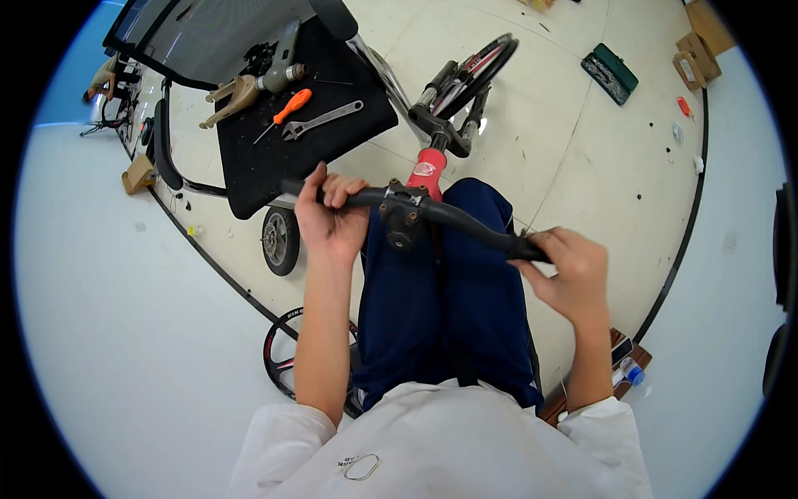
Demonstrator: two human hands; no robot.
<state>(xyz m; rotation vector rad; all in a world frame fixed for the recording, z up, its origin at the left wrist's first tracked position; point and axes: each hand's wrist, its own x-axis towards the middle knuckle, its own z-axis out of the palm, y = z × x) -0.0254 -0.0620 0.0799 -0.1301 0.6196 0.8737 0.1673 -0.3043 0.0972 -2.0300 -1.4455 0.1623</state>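
Note:
A black bicycle handlebar (470,223) runs across in front of me, over my dark blue trousers. My left hand (331,214) is closed round its left part, fingers curled over the bar. At the bar's right end my right hand (572,264) grips with thumb and fingers. Between the hands the bar sits in a black stem clamp (402,204) with several bolts. Beyond it are a red head tube (427,171), a black suspension fork (440,131) and the front wheel (478,75), which points away and to the right.
A black chair seat (324,154) at the left carries an adjustable wrench (324,120), an orange-handled screwdriver (287,113) and a power tool (262,86). A small loose wheel (280,241) stands below it. A green toolbox (610,73) lies open on the floor, far right, near cardboard boxes (698,60).

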